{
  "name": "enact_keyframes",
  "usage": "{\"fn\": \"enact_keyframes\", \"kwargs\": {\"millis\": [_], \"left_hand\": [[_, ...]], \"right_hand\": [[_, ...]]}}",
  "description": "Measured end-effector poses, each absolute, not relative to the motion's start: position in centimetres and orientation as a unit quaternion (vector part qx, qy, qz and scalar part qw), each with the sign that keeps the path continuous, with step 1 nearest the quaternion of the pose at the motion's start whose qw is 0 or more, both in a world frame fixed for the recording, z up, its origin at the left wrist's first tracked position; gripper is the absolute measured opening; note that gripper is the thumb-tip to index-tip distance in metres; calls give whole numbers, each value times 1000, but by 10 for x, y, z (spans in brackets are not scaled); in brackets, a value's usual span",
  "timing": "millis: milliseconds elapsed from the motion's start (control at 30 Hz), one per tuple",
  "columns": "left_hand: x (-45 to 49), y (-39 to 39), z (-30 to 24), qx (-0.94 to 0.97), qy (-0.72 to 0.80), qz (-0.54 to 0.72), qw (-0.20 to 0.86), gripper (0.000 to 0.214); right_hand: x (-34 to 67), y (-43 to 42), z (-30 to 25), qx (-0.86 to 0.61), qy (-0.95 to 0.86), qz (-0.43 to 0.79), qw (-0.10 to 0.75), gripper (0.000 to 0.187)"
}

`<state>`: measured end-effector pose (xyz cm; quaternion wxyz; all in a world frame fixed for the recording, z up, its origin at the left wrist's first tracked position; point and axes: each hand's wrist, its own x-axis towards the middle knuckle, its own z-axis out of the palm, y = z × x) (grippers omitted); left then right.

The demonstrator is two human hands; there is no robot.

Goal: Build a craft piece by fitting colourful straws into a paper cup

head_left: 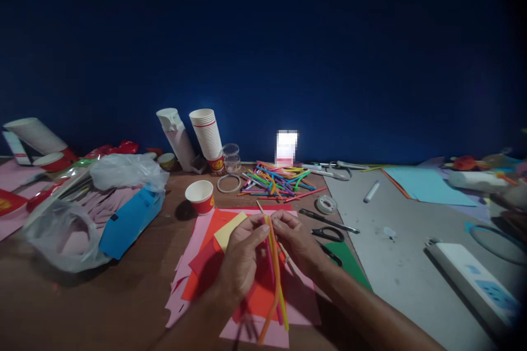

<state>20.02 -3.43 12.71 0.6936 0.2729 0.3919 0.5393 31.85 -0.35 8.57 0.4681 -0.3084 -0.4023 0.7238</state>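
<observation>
- Head view: pink, orange and yellow strips (275, 263) are pinched near their tops by fingers of the left hand (242, 258) and right hand (297, 241).
- Pink paper (300, 301) is spread beneath.

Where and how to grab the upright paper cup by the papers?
Probably the outer wall of the paper cup, just below the rim, thumb and fingers on opposite sides, coming from the front left. It stands mouth up, wider at the top; a ring lies to its right and a cup stack stands behind.
</observation>
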Motion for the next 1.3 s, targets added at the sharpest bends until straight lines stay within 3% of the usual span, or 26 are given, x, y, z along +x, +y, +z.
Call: {"fn": "enact_keyframes", "kwargs": {"millis": [200,500,967,1300], "left_hand": [[202,-32,122,314,405,541,667,11],[197,-28,112,440,504,541,509,8],[191,-19,90,352,437,538,629,17],[190,-24,91,357,448,545,612,22]], "right_hand": [[319,-4,83,-368,-436,669,477,27],[322,-5,84,-434,-537,541,481,29],[316,-2,63,-396,-519,592,473,35],[317,-4,61,-401,-545,581,453,35]]}}
